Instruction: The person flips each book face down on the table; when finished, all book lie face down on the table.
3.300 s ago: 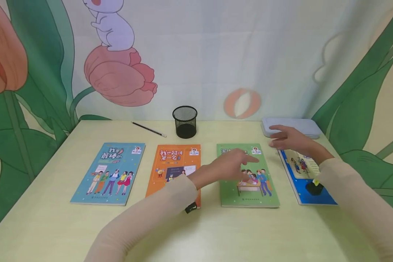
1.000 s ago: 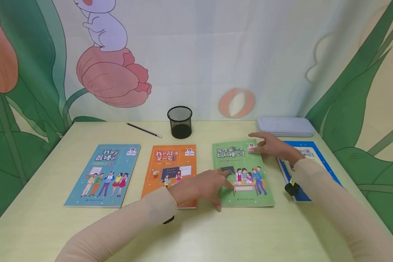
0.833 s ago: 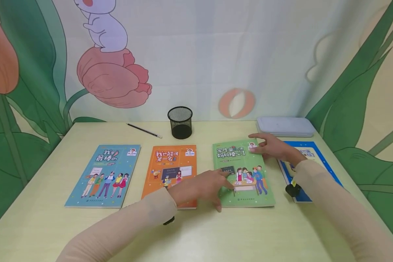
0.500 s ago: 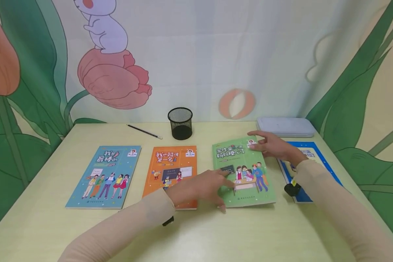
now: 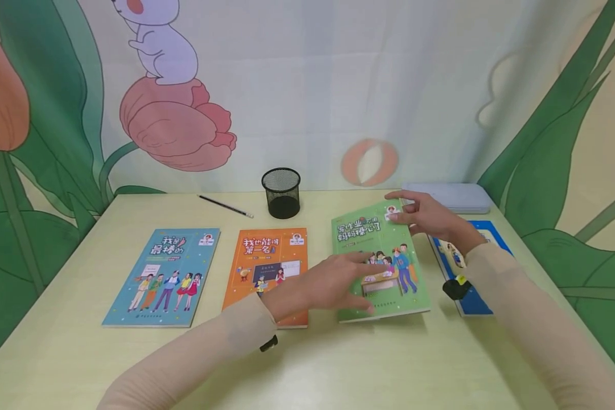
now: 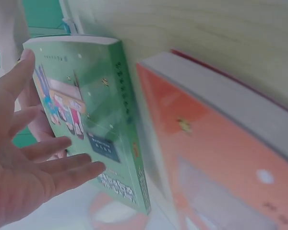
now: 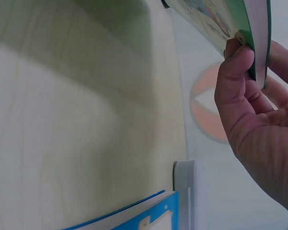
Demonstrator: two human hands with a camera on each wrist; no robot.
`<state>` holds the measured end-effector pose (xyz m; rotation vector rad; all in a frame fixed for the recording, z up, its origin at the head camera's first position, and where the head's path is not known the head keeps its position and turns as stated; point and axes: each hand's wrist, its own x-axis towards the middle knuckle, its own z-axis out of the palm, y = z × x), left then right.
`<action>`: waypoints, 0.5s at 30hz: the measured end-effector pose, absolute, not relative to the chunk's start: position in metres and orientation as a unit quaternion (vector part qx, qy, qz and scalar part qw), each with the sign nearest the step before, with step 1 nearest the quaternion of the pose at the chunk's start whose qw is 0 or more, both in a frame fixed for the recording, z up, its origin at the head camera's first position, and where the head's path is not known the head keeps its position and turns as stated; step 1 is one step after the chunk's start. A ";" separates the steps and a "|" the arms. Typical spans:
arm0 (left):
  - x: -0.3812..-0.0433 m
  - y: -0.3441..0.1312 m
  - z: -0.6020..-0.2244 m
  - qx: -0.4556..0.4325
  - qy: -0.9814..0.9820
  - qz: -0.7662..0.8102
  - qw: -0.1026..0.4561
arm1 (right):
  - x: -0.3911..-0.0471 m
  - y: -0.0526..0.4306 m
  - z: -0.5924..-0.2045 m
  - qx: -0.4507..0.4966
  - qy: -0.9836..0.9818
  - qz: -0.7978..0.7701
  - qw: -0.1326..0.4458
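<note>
A green paperback book is raised from the table at a tilt, its top right side highest. My right hand pinches it near the upper right corner. Thumb on the cover and fingers behind show in the right wrist view, around the book's edge. Spread fingers of my left hand lie over the lower left of its cover in the head view. From the left wrist, that hand appears with extended fingers before the cover. Part of the cover is hidden behind it.
An orange book, partly under my left forearm, and a blue-teal book lie to the left. A blue book is at right. Behind stand a black mesh pen holder, a pencil and a pale case.
Both hands came down from above the books to the green one. My right hand then took its upper right corner and raised it off the table; the left hand shifted slightly over its cover.
</note>
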<state>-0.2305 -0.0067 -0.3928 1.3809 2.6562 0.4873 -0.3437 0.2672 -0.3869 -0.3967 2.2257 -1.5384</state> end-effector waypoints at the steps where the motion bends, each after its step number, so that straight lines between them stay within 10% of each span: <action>1: -0.230 -0.005 -0.391 0.458 0.872 0.163 0.048 | -0.344 0.267 -0.384 -0.143 0.796 -0.554 0.200; 15: -0.223 0.014 -0.381 0.455 0.873 0.172 -0.032 | -0.338 0.257 -0.344 -0.079 0.825 -0.545 0.125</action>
